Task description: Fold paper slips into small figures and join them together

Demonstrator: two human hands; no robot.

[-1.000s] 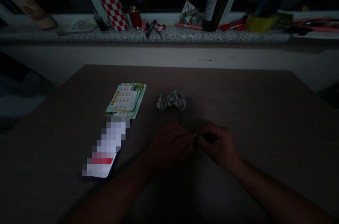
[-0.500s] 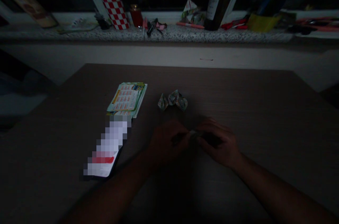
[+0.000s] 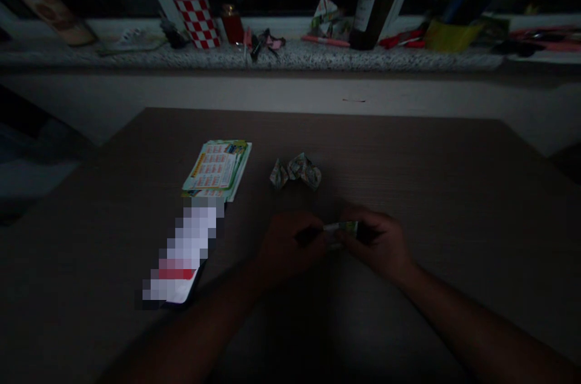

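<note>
Between my hands, low over the table, is a small folded piece of printed paper [image 3: 348, 227], partly covered by my fingers. My left hand [image 3: 293, 245] pinches its left end between thumb and fingers. Thumb and fingers of my right hand [image 3: 379, 242] are closed on its right part. Just beyond my hands lie folded paper pieces [image 3: 305, 170] with pointed tips, printed in similar colours. Left of them is a stack of printed paper sheets [image 3: 213, 167] with rows of small red figures. Dim light hides the finer folds.
A phone [image 3: 188, 251] with a lit, blurred screen lies left of my left arm, touching the stack. Behind the table [image 3: 431, 160], a speckled stone sill [image 3: 290, 59] holds a dark bottle [image 3: 365, 9], a red-and-white checkered tube [image 3: 197, 12], a small red bottle [image 3: 233, 25] and several small items.
More of the folded paper shows now, its green printed end visible by my right fingers. My hands have shifted only slightly. The other things stay where they were.
</note>
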